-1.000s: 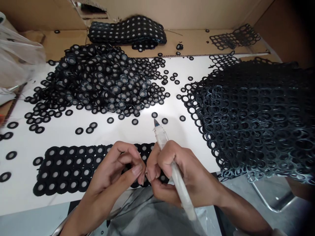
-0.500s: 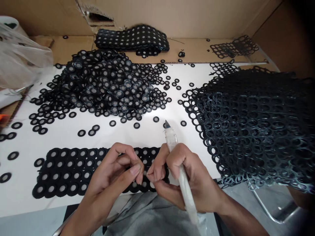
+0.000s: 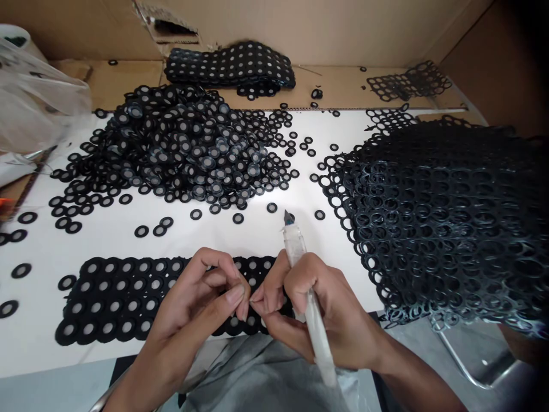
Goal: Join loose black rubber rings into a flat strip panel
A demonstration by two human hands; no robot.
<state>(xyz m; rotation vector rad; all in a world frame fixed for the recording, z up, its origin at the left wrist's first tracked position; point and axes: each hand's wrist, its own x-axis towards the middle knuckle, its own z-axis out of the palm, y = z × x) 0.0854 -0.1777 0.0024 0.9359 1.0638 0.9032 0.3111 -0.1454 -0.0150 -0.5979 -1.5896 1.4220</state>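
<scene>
My left hand (image 3: 201,309) is closed in a pinch above a black sheet of joined rings with pale centres (image 3: 115,306). Whatever its fingertips hold is too small or hidden to make out. Held in my right hand (image 3: 338,317) is a craft knife (image 3: 295,243) with a pale wrapped handle, its dark blade tip pointing up and away. The right thumb and forefinger are also pinched together, almost touching the left fingertips. Both hands cover part of the sheet, which lies along the near edge of the white board.
A heap of loose black rings with pale centres (image 3: 184,149) lies beyond my hands, with strays around it. At right stands a thick stack of perforated black sheets (image 3: 441,223). Further back are stacked dotted strips (image 3: 231,66), a cardboard wall (image 3: 343,34) and, left, a plastic bag (image 3: 43,109).
My right hand has shifted slightly left with the craft knife, bringing its fingertips closer to those of my left hand. The left hand has hardly moved.
</scene>
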